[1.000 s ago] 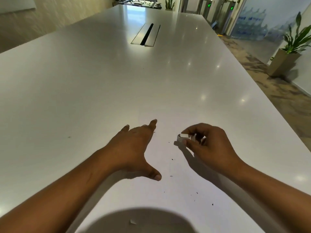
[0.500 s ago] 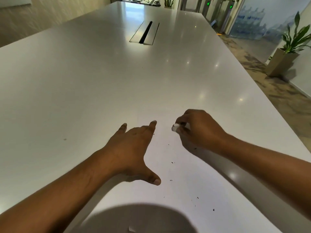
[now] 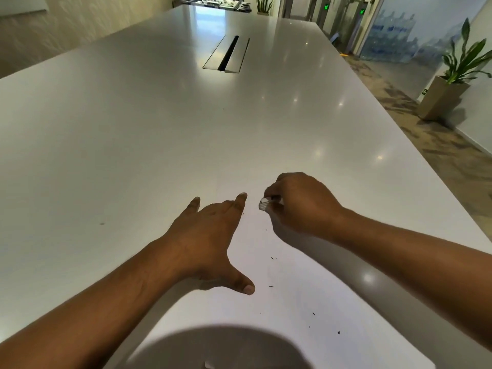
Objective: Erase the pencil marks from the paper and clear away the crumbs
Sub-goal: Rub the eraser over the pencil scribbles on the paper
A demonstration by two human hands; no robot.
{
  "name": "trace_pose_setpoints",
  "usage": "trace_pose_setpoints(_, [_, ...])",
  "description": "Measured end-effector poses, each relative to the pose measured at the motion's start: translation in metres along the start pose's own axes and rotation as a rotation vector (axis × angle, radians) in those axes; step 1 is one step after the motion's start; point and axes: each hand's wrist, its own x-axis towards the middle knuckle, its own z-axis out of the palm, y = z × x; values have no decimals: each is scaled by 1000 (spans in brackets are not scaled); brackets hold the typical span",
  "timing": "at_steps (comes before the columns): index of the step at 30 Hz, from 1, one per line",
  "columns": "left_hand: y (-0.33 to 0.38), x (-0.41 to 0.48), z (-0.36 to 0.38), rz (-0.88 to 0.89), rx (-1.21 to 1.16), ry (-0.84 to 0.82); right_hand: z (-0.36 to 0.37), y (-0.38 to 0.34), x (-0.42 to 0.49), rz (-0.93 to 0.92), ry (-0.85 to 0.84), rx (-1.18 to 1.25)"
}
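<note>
Your right hand (image 3: 300, 209) has slid away from you and to the left over the last second. It has brought the white eraser (image 3: 264, 204) closer to the tip of your left forefinger. Your left hand (image 3: 210, 235) has stayed where it was.

Your right fingers and thumb are curled tightly round the eraser, and only its left end pokes out past your knuckles. That end sits low over the sheet of paper (image 3: 292, 288), but you cannot tell whether it touches.

Your left hand lies palm down with its fingers straight and spread and its thumb splayed toward you. It presses on the left part of the paper and holds nothing.

The paper is white on a white table (image 3: 133, 129) and lies at the near edge, so its borders are hard to make out. Dark eraser crumbs (image 3: 273, 258) are scattered over the paper between your forearms and toward its near right corner. A rounded shadow (image 3: 221, 347) falls across the near end of the sheet.

A cable slot (image 3: 226, 55) is set into the middle of the table toward the far edge. A potted plant (image 3: 458, 73) stands on the floor beyond the right edge.
</note>
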Motion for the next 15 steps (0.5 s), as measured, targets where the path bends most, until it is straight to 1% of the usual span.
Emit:
trace_pose_setpoints(3, [0, 0, 0, -5, -8, 0, -5, 11, 12, 83, 7, -64])
trace_pose_setpoints(4, [0, 0, -1, -5, -13, 2, -7, 12, 14, 92, 6, -21])
trace_pose_setpoints(7, [0, -2, 0, -2, -41, -3, -17, 10, -5, 98, 21, 295])
trace_pose_setpoints(9, [-1, -2, 1, 0, -52, -9, -19, 10, -31, 117, 29, 383])
trace_pose_setpoints(12, [2, -1, -1, -5, -26, -15, -14, 6, -66, 130, -5, 409])
trace_pose_setpoints(14, [5, 2, -4, -9, 18, -25, -11, -2, -77, 75, -61, 398])
trace_pose_setpoints(15, [6, 2, -5, -12, 40, -32, -9, -7, -81, 21, -89, 344])
